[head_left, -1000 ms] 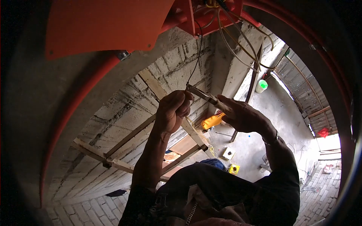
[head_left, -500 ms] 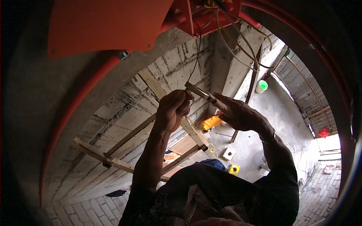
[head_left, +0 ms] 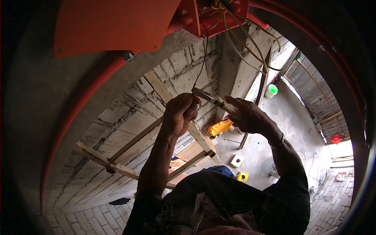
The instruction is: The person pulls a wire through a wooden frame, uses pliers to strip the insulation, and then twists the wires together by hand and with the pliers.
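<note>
My right hand is closed around the handles of a pair of pliers. The jaws point left and meet a thin dark wire that hangs from a red box overhead. Just below the jaws, my left hand is curled shut with its thumb and fingertips against the wire's lower end. How much wire lies inside the fingers is hidden. Several pale and yellowish wires dangle loose from the same box, to the right of the dark one.
An orange-red panel hangs at upper left, beside a red conduit. A wooden frame stands against the block wall. Below are a yellow bag, a white box, a yellow box and a bucket.
The pliers and my right hand have shifted slightly, with the jaws a little lower. My left hand stays in almost the same place at the wire.
</note>
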`<state>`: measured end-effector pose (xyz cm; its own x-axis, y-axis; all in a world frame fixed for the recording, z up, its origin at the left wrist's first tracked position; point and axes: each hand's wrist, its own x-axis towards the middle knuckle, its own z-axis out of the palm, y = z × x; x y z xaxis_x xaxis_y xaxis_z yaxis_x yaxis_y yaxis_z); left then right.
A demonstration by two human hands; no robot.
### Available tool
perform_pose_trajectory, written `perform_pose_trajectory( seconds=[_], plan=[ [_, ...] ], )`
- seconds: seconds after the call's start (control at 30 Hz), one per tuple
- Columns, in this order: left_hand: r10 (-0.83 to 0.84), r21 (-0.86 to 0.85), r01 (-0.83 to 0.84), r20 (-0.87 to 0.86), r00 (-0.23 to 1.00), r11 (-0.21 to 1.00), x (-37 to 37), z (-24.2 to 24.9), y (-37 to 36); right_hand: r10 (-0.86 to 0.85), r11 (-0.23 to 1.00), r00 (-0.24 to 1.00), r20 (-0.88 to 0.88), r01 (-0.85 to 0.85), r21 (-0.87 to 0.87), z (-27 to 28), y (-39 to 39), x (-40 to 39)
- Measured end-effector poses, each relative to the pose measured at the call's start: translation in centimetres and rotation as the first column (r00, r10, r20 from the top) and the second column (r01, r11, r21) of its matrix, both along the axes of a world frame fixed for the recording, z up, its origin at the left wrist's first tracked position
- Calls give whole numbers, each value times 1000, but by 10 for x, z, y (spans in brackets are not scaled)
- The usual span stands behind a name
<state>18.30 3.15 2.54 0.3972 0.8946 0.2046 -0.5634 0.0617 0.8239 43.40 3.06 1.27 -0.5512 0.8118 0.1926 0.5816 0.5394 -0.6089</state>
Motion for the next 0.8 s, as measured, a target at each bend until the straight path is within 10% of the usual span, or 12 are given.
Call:
perform_pose_trajectory(
  seconds=[0.8],
  plan=[
    [-80,-145,112,208,975,983,9,7,-6,106,948,990,-90,-128,-292,6,7,-14]
  ],
)
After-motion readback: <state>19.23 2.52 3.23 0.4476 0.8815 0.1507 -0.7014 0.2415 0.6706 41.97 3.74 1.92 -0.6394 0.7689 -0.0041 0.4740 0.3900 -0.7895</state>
